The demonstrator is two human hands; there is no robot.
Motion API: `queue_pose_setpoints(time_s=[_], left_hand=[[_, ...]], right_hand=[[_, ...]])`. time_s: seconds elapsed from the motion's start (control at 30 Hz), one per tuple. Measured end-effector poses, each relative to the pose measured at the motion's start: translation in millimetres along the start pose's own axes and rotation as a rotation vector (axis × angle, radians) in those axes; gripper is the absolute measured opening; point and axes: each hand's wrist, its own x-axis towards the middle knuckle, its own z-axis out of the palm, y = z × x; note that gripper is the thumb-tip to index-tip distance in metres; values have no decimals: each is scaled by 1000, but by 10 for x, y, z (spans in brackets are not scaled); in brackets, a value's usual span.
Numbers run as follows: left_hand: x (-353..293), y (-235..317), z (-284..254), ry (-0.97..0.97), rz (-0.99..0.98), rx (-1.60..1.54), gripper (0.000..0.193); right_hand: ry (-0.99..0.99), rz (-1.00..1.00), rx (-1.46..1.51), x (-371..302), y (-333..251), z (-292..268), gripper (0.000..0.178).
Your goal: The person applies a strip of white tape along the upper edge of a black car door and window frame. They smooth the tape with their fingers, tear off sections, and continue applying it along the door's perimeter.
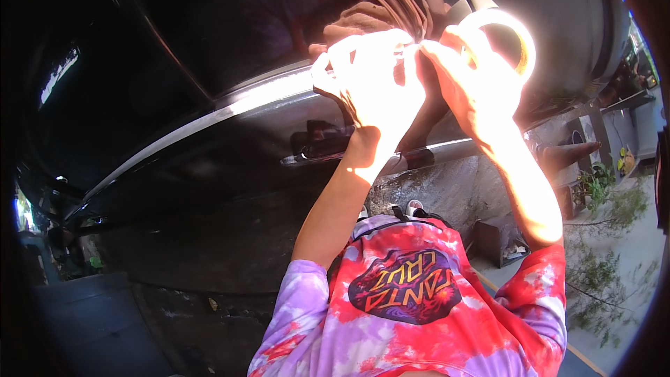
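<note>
Both hands are against the glossy black panel of a car (244,28), washed out by strong sunlight. My right hand (481,80) is closed around a pale roll of tape (528,45), its ring standing out past the fingers. Beside it, my left hand (380,77) has its fingers bent and its tip close to my right thumb, near the panel. Whatever its fingertips pinch is lost in the glare. The dark paint mirrors both hands just above them.
A bright trim strip (181,126) curves along the car to the left of my hands. Below them is a door handle (317,146). A dark box (497,237) stands on the ground to the right of my body. Green plants (597,185) grow farther right.
</note>
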Motion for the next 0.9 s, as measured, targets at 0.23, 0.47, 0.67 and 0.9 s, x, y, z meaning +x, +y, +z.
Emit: queue_pose_setpoints(time_s=[0.23, 0.47, 0.67, 0.9], left_hand=[[-29, -5, -22, 105, -37, -84, 21], [-49, 16, 20, 80, -15, -73, 15], [-52, -61, 22, 108, 64, 20, 18], [90, -1, -147, 5, 146, 96, 17]], right_hand=[[36, -237, -51, -5, 110, -17, 25], [16, -172, 196, -278, 213, -84, 23], [147, 108, 417, -678, 217, -393, 34], [151, 388, 324, -1482, 301, -631, 33]])
